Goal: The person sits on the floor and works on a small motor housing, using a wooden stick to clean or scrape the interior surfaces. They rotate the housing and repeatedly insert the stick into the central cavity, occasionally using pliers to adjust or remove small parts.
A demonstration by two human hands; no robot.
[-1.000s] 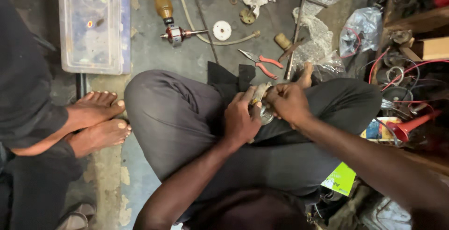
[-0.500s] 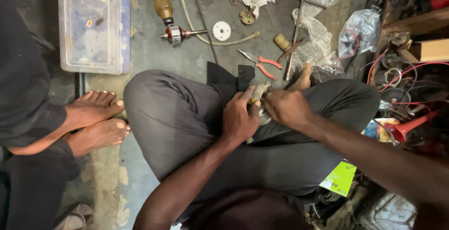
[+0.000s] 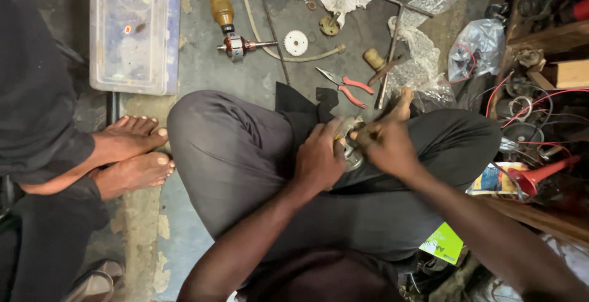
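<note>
A small metal part (image 3: pixel 351 148), its shape mostly hidden, sits at the centre of the frame over a seated person's crossed legs, gripped between both hands. The left hand (image 3: pixel 319 158) has its fingers curled closed around the part from the left; the right hand (image 3: pixel 385 145) closes on it from the right. On the concrete floor (image 3: pixel 257 75) above lie red-handled pliers (image 3: pixel 346 85), a white gear (image 3: pixel 296 42) and a motor armature (image 3: pixel 236 45). A clear plastic box (image 3: pixel 134 29) occupies the upper left, another person's bare feet (image 3: pixel 132 154) the left edge.
</note>
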